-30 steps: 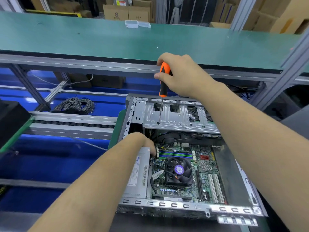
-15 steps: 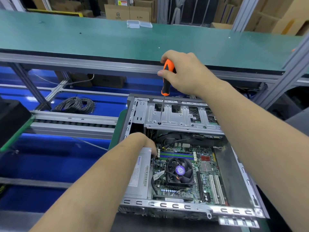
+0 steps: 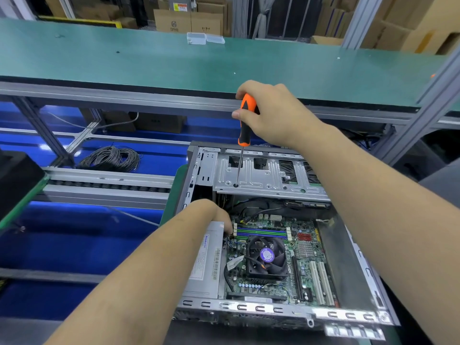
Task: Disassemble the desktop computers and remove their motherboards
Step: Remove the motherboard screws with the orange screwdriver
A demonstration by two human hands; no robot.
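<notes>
An open desktop computer case lies in front of me. Inside it I see the green motherboard with a black CPU fan. My right hand grips an orange and black screwdriver, held upright. Its tip sits in a screw hole on the silver drive bay bracket. My left hand rests on the far end of the silver power supply, fingers curled down over its edge beside the motherboard.
A green workbench runs across the back, with a small clear plastic box on it. A coil of grey cable lies on the blue lower shelf at left. A black object sits at the left edge.
My right hand has shifted slightly on the screwdriver handle. The tip stays in the same hole, and my left hand has not moved.
</notes>
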